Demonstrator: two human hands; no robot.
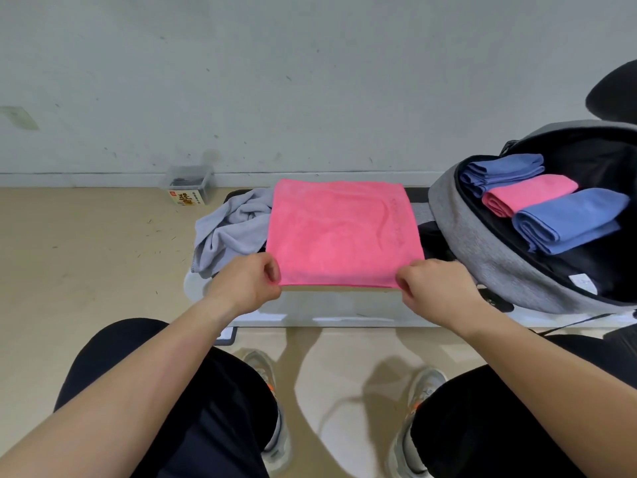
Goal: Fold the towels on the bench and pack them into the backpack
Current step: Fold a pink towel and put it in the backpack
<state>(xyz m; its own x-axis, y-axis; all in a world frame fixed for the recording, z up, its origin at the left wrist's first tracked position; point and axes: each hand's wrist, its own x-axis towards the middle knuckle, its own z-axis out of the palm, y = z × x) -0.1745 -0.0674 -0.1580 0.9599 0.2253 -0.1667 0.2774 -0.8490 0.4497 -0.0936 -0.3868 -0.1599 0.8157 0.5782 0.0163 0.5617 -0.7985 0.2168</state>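
A pink towel [341, 232] lies spread flat on the bench [310, 308]. My left hand [250, 282] pinches its near left corner and my right hand [432, 288] pinches its near right corner. A crumpled grey towel [229, 232] lies to the left, partly under the pink one. At the right end of the bench a grey backpack [482, 243] lies open. Inside it sit a folded blue towel [501, 172], a folded pink towel [527, 196] and another folded blue towel [568, 219].
A small clear plastic box [188, 186] stands on the floor by the wall, behind the bench. A black chair part [617, 91] shows at the far right. My knees and shoes are below the bench's near edge.
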